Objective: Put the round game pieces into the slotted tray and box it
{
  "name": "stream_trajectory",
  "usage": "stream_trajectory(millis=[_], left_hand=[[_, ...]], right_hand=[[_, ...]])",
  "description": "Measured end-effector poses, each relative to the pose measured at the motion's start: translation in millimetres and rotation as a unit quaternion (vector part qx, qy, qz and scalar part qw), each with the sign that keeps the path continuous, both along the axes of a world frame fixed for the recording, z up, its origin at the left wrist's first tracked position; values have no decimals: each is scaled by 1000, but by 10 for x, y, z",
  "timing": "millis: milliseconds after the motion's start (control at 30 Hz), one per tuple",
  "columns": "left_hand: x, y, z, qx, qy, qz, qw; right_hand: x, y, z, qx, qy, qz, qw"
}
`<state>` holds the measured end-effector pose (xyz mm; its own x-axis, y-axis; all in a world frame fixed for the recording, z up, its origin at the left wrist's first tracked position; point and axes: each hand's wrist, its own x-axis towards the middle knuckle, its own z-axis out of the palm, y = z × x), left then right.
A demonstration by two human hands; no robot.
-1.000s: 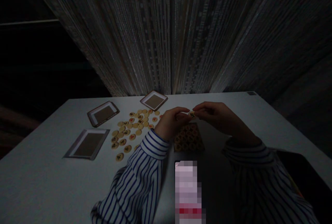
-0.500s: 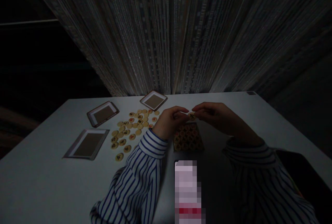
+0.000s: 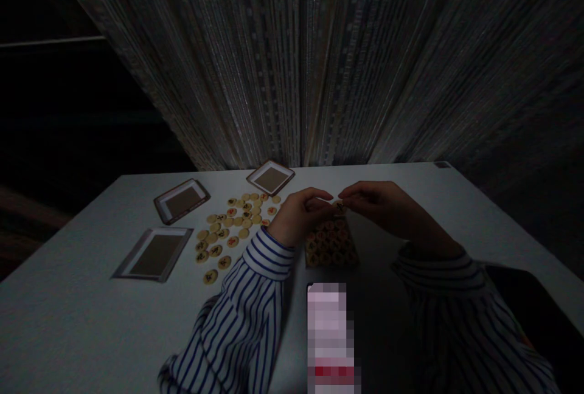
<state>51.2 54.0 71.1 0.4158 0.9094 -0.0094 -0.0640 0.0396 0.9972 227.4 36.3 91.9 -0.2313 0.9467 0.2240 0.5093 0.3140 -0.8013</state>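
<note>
A round Chinese chess piece [image 3: 338,207] with a dark character is held up between the fingertips of my two hands. From its left side my left hand [image 3: 301,211] grips it, thumb at the edge and fingers curled above. My right hand [image 3: 376,199] pinches the opposite side. Just below and nearer to me lies a shallow box [image 3: 356,264] with rows of chess pieces [image 3: 331,245], characters facing up. My left hand partly covers its far left corner. Left of my hands, several loose chess pieces [image 3: 232,241] are scattered, some with red characters, some dark, some blank side up.
Three framed trays or lids [image 3: 157,254] lie on the left and back of the white table [image 3: 82,321]. A phone with a blurred screen [image 3: 328,327] is in front of me. Some dark flat object [image 3: 538,303] sits by my right forearm. A string curtain [image 3: 283,65] hangs behind.
Both hands stay almost in place around the chess piece, which has dipped very slightly toward the box. The scattered pieces have not moved.
</note>
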Motion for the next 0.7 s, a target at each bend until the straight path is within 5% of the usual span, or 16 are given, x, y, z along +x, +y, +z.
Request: stream_trajectory(millis=[700], left_hand=[[11,53,-67,8,38,37,999]], right_hand=[[31,-89,-19,163,-185,91,965]])
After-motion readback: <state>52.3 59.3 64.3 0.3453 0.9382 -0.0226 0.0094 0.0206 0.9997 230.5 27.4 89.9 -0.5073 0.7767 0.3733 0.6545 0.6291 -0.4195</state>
